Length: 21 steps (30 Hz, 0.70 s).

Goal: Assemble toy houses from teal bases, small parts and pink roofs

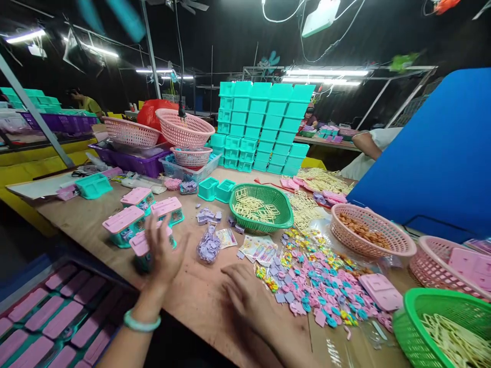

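Observation:
My left hand (163, 253), with a pale green bangle on the wrist, hovers open with fingers spread just in front of a teal box with a pink lid (142, 246). Two more such boxes (125, 225) stand behind it on the wooden table (192, 296). My right hand (245, 296) lies low over the table, blurred, beside a spread of small pink, teal and purple plastic pieces (318, 286). A clear bag of purple pieces (209, 245) lies between the hands.
A green basket (264, 207) of cream parts sits mid-table, pink baskets (368, 232) at right, another green basket (445, 327) at bottom right. Stacked teal boxes (264, 125) stand behind. A crate of pink-lidded boxes (46, 317) is at lower left. Another person's arm (368, 145) shows beside a blue board (441, 153).

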{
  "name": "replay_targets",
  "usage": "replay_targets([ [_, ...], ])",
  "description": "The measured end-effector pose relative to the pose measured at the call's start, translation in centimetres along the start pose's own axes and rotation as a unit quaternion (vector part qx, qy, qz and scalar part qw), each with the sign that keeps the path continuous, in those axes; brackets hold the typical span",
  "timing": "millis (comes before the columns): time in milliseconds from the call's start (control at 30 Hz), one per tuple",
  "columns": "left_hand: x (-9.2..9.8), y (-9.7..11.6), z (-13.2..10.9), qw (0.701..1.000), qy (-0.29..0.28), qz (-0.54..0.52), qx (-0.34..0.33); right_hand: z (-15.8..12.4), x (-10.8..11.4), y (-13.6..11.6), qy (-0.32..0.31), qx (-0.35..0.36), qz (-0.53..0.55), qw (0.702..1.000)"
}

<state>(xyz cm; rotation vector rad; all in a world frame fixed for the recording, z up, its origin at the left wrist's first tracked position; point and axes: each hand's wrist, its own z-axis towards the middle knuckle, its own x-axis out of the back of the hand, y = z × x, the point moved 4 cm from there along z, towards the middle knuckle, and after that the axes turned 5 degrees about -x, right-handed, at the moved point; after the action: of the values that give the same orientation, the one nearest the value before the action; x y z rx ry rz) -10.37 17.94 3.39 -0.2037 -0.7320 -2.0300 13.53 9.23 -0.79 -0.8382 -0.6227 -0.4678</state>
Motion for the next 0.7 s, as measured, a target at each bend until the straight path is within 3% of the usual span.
replay_targets([
  [33, -2.6, 1.2, 1.5, 0.999, -0.050, -0.019, -0.007, 1.8, 0.4, 0.8, 0.010, 0.006, -0.022, 1.000],
  [100, -8.7, 2.2, 4.9, 0.984, -0.170, -0.024, 0.058, 6.1, 1.1, 2.5, 0.014, 0.001, -0.082, 0.997],
  [200, -16.4, 1.3, 10.4, 0.972, -0.210, -0.015, 0.104, 13.7, 1.1, 5.3, -0.049, -0.065, -0.197, 0.977],
  [300, -21.3, -1.1, 13.9, 0.964, -0.227, -0.002, 0.140, 21.0, 0.5, 8.3, -0.102, -0.125, -0.255, 0.953],
  [400, -23.5, -3.4, 15.0, 0.956, -0.233, 0.006, 0.176, 27.0, -0.8, 11.6, -0.109, -0.176, -0.260, 0.943],
  [467, -24.0, -4.5, 15.1, 0.952, -0.225, 0.010, 0.206, 29.5, -1.9, 13.9, -0.116, -0.222, -0.257, 0.933],
  [600, -24.0, -5.5, 15.1, 0.944, -0.181, 0.003, 0.277, 30.5, -3.2, 16.7, -0.094, -0.284, -0.228, 0.927],
  [700, -22.8, -5.2, 15.5, 0.937, -0.123, -0.026, 0.325, 30.3, -2.5, 16.7, -0.039, -0.294, -0.188, 0.936],
])
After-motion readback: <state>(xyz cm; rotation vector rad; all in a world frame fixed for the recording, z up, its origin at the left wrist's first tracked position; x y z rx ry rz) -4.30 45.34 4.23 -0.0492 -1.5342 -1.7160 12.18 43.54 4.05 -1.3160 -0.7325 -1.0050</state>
